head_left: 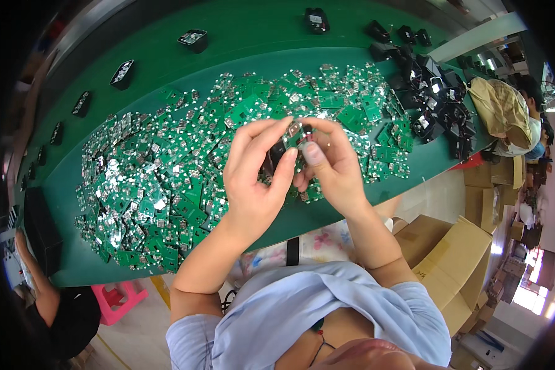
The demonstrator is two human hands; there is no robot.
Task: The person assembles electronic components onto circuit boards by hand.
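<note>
We see both hands up over green surface (351,203), above big pile of green boards (166,179). Left hand (253,179) pinches small black case (276,154). Right hand (327,166) pinches little green board (297,132), touching top of black case. Heap of black cases (435,102) lies right of pile. Single black cases (122,74) sit in row behind pile. Cardboard boxes (456,259) stand on floor, right of pile.

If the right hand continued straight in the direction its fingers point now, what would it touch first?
The right hand points left, toward the left hand. It would first meet the small black part held between them, then the left fingers, though depth is unclear.
</note>
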